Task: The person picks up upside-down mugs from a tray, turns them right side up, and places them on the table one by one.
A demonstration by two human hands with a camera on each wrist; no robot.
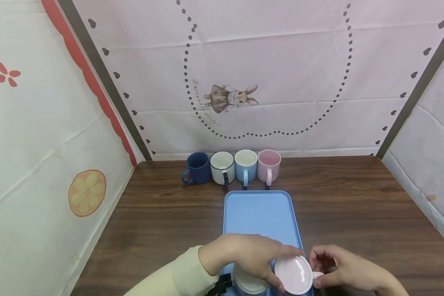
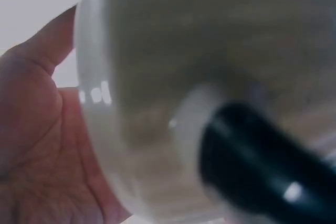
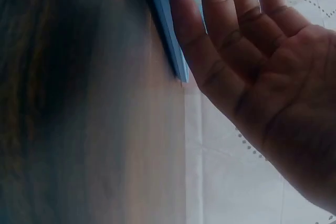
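At the near end of a blue tray (image 1: 257, 213), my left hand (image 1: 249, 255) spans a pale pink mug (image 1: 294, 275), thumb on the near side and a finger along the far side. From the right, my right hand (image 1: 349, 267) has its thumb and fingers at that mug's handle (image 1: 317, 274). The right wrist view shows its fingers (image 3: 220, 45) bent beneath a pale pink edge. Under my left palm stands another pale mug (image 1: 248, 283), partly covered. A white mug (image 2: 152, 129) with a black handle (image 2: 262, 161) fills the left wrist view, before my left hand (image 2: 47, 145).
Behind the tray stands a row of mugs: navy (image 1: 199, 166), white with a black rim (image 1: 222, 166), light blue (image 1: 246, 166) and pink (image 1: 269, 166). The brown wooden table (image 1: 348, 205) meets a printed cloth wall (image 1: 281, 82) at the back, with cloth on both sides.
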